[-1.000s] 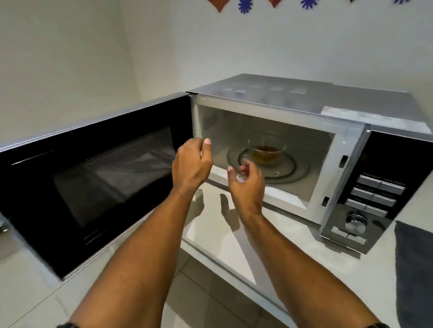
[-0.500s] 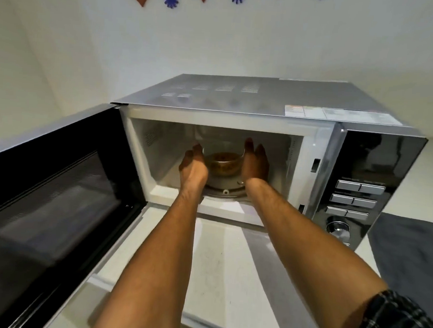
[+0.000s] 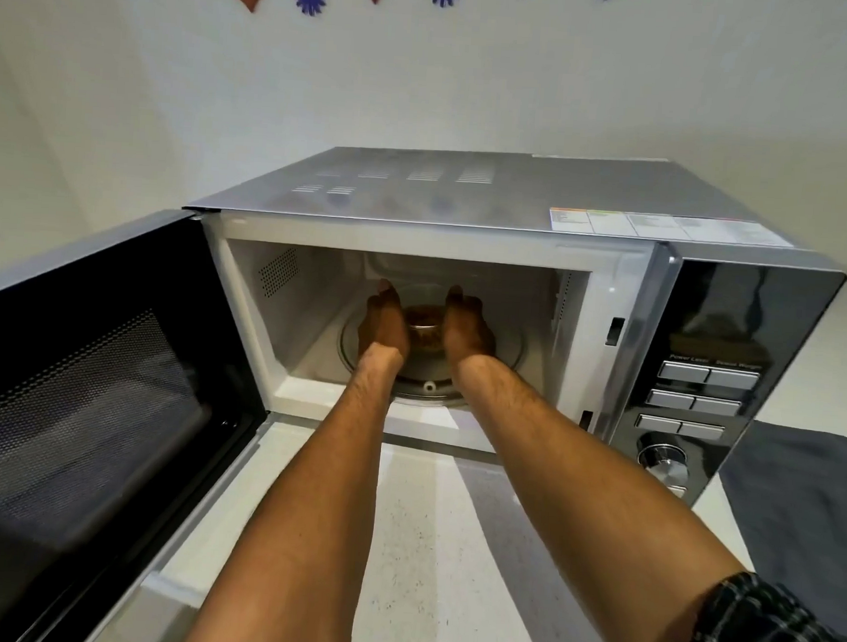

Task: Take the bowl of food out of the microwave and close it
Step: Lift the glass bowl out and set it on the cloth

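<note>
Speckled white counter [image 3: 428, 529]; both hands [image 3: 384, 321] [image 3: 466, 326] cup round glass bowl [image 3: 424, 323].

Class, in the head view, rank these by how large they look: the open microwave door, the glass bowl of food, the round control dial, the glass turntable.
1. microwave door, though nearness to the camera enlarges it
2. glass turntable
3. glass bowl, partly hidden, and control dial: too alike to rank

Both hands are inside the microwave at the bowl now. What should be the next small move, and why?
Probably lift the bowl slightly and draw it straight out. The left hand and right hand cup its two sides, it sits on the glass turntable, and the door stands wide open, so the way out looks clear.
</note>
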Demonstrator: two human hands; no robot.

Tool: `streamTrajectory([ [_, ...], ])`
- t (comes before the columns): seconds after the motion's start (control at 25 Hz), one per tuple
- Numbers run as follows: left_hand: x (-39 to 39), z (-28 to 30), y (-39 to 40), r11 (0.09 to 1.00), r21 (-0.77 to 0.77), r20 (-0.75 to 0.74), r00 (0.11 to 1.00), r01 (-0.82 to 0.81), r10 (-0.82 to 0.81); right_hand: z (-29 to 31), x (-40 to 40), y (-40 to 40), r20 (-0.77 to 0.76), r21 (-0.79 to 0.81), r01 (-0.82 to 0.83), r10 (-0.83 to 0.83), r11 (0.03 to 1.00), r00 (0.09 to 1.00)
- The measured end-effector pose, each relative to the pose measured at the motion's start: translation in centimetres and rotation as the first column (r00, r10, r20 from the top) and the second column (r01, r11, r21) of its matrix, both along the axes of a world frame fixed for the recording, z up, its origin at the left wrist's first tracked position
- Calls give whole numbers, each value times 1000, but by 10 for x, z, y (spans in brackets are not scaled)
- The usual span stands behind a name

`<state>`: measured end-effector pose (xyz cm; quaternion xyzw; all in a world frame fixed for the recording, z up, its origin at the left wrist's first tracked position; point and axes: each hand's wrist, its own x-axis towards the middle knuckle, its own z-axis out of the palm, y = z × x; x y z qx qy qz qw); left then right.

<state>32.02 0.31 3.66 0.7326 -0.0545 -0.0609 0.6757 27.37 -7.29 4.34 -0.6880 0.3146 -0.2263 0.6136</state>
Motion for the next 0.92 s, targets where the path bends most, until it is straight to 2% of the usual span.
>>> streamTrajectory([
  [0.16, -18, 13, 8, 992, 24, -89, 989, -120, 122, 17, -13, 9, -43, 0, -14, 14, 1000, 999],
  [0.28, -44, 20, 22, 972, 76, 7, 975, -222, 223, 30, -33, 28, -14, 94, -28, 29, 995, 999],
  [0.44, -93, 28, 38, 927, 112, 111, 932, -357, 345, 23, -75, 52, 51, 272, -131, 122, 953, 991],
  [0.6, -140, 21, 55, 876, 139, 164, 883, -462, 440, 23, -119, 67, 50, 132, -125, 119, 983, 992],
  [0.76, -181, 12, 63, 879, 126, 257, 871, -460, 419, 16, -164, 75, 45, 72, -75, 72, 995, 996],
  [0.92, -233, 1, 60, 901, 112, 272, 885, -419, 378, 4, -219, 71, 82, -17, -7, 8, 1000, 997],
])
